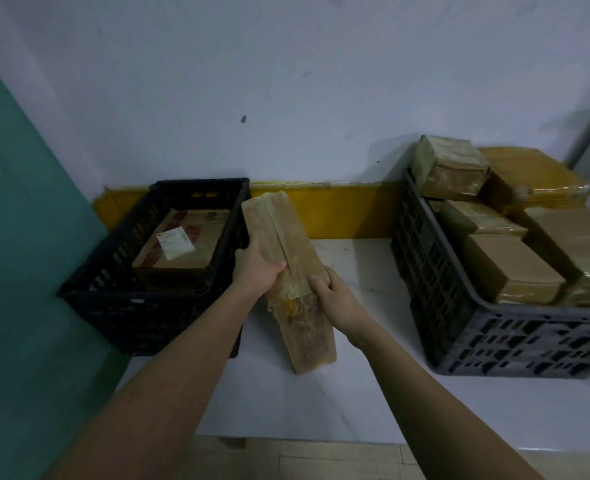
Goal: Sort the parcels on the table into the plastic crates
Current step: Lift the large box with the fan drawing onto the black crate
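Between the two crates, over the middle of the white surface (366,268), both hands hold one long brown parcel (288,271). Its long axis runs from the near edge toward the back wall, with the far end tipped up and leaning slightly left, close by the rim of the black crate (169,306). The left hand (257,271) grips the parcel's left side around mid-length, fingers curled over its face; the right hand (338,299) clamps the right side a little nearer the person. The near end appears to rest on or just above the surface; I cannot tell which. The left hand lies nearer the black crate, which holds a labelled box (179,244). The grey crate (459,323) at the right edge is already heaped with wrapped parcels, so the left crate looks the likelier destination.
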Action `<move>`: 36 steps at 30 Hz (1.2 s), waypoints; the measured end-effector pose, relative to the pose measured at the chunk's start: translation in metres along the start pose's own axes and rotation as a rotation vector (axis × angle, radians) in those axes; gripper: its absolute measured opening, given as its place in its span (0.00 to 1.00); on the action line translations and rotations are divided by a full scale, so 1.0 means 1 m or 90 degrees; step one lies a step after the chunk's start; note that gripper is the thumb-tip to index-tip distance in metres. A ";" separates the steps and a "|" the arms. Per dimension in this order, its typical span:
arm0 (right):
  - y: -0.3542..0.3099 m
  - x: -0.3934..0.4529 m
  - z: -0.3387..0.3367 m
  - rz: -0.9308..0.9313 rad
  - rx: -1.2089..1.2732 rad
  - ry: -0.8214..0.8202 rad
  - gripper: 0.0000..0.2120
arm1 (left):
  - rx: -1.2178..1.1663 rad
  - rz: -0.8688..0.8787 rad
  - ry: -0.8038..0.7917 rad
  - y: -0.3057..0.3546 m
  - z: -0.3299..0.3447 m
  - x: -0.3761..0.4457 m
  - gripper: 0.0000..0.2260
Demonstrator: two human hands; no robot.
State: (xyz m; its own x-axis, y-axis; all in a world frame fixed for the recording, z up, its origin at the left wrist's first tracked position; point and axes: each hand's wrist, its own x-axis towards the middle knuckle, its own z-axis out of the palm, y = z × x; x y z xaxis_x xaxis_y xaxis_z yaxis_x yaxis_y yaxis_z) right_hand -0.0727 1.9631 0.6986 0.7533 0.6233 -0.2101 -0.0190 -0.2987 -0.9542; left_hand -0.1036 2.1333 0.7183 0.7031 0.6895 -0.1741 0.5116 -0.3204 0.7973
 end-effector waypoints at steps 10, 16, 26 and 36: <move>0.014 0.010 0.039 -0.130 -0.062 -0.014 0.36 | 0.207 -0.189 -0.019 0.027 0.007 -0.012 0.57; -0.011 -0.010 0.001 0.025 0.047 -0.173 0.26 | 0.082 -0.101 0.048 0.005 -0.009 -0.023 0.49; -0.016 0.004 -0.058 0.071 0.072 0.099 0.26 | -0.091 0.102 0.064 0.028 -0.077 -0.035 0.39; -0.030 0.001 -0.096 0.132 0.232 0.051 0.42 | -0.351 0.189 0.093 0.053 -0.144 -0.062 0.26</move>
State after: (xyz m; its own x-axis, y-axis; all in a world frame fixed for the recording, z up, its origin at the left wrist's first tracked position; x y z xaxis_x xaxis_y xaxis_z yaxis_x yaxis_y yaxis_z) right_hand -0.0085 1.9035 0.7479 0.7571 0.5151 -0.4019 -0.3956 -0.1281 -0.9094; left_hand -0.1914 2.1673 0.8542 0.6816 0.7164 0.1491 -0.0510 -0.1568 0.9863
